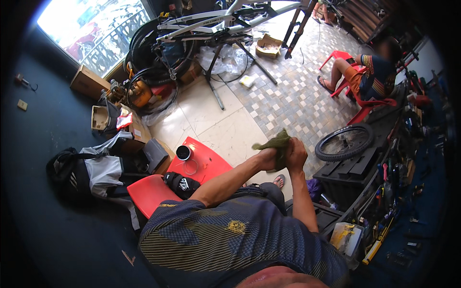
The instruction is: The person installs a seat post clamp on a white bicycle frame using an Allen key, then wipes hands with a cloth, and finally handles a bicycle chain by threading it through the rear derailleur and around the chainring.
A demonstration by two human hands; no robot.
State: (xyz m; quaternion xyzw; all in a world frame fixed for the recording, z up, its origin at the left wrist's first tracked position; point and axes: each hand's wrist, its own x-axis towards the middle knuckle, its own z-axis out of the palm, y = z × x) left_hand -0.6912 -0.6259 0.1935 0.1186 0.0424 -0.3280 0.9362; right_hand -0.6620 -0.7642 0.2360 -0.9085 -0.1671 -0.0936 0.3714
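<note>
A crumpled olive-green cloth (277,142) is bunched between my two hands, held out in front of my body. My left hand (267,159) is closed on it from the left. On the other side, my right hand (296,155) wraps round it with bent fingers. Part of the cloth sticks out above the left hand and some hangs below. Whether anything lies inside its folds is hidden.
A red plastic chair (211,161) at my left bears a dark cup (183,152) and a black bag (181,185). A white bike frame (216,24) stands on a stand ahead. Rightward are a bicycle wheel (345,142), a tool-covered bench (379,192) and a seated person (377,77).
</note>
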